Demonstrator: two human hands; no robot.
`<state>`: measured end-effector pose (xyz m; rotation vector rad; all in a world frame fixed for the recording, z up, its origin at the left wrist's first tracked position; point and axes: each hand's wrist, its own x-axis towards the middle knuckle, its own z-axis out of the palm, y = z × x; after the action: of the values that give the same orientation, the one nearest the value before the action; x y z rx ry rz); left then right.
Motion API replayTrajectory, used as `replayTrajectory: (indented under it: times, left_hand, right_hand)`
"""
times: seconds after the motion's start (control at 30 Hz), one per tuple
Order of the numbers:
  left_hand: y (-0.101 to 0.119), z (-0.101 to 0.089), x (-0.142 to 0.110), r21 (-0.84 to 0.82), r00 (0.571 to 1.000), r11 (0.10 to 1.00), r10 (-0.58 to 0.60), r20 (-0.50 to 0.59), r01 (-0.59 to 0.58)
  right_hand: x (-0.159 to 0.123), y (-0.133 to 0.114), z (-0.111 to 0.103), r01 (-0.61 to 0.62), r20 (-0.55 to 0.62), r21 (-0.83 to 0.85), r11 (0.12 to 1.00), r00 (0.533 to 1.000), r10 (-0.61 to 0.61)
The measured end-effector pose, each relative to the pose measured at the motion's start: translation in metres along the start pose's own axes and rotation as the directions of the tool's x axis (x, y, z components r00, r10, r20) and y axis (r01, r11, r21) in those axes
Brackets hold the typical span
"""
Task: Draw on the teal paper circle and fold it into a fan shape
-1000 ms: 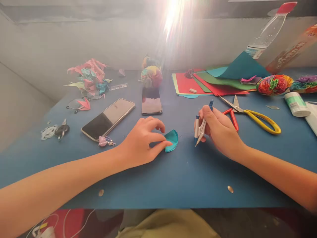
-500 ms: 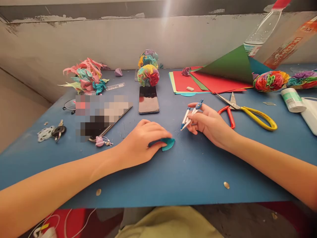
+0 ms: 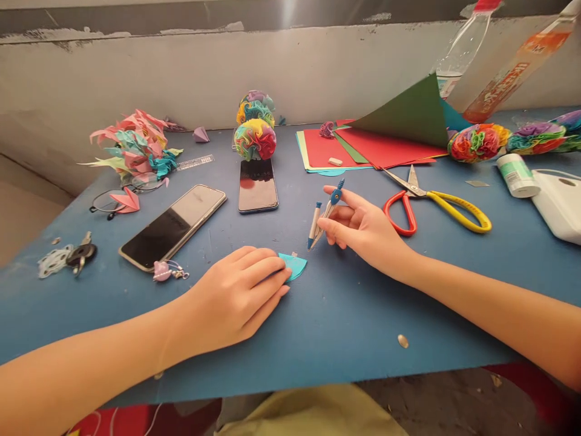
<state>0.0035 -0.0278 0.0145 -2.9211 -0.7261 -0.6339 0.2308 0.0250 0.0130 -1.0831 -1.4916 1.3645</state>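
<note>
My left hand (image 3: 247,287) lies flat on the table, its fingers stretched out and their tips resting on a small turquoise piece of folded paper (image 3: 295,266). Part of that paper is hidden under the fingers. Just to the right, my right hand (image 3: 356,221) grips a blue-and-white drawing compass (image 3: 325,213) between thumb and fingers. The compass legs point down, their tips close to the table near the paper's right corner; whether they touch it I cannot tell.
Scissors (image 3: 415,192) with red and yellow handles lie open beyond my right forearm. Two phones (image 3: 258,194), keys (image 3: 82,253) and glasses (image 3: 106,200) are on the left and centre. Coloured paper sheets (image 3: 318,148), paper flower balls (image 3: 255,139) and bottles (image 3: 512,75) stand at the back.
My left hand has gone from pinching the turquoise paper to lying flat over it, pressing it on the table. My right hand still holds the compass, now nearer the paper.
</note>
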Motion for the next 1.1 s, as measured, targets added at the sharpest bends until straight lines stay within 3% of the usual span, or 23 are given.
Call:
replayTrajectory:
  times: [0.43,0.7,0.83,0.9,1.03,1.1]
  left_hand:
    - [0.000,-0.004,0.003,-0.028,0.996,1.000,0.008,-0.093,-0.011]
    - [-0.003,-0.006,0.004,-0.088,0.991,0.995,-0.062,-0.117,0.051]
    - [-0.005,-0.005,0.005,-0.067,0.998,0.997,-0.043,-0.037,0.040]
    - [-0.006,-0.004,0.005,-0.051,0.997,0.997,-0.064,0.034,0.066]
    - [-0.009,-0.003,0.005,-0.030,0.977,0.996,-0.081,0.198,0.089]
    - [-0.010,-0.003,0.004,-0.020,0.961,0.996,-0.078,0.264,0.086]
  right_hand:
    - [0.002,0.006,-0.005,-0.006,0.070,0.020,1.000,0.998,0.005]
    - [0.000,0.004,-0.005,0.031,-0.010,-0.055,0.998,0.999,-0.032]
    - [-0.002,0.005,-0.007,0.103,-0.072,-0.306,0.947,0.989,-0.131]
    - [-0.001,0.005,-0.008,0.087,-0.070,-0.350,0.933,0.990,-0.119]
    - [0.003,0.001,-0.011,-0.037,-0.025,-0.164,0.986,0.999,0.033]
    - [0.006,0.000,-0.013,-0.047,-0.022,-0.133,0.990,0.999,0.044]
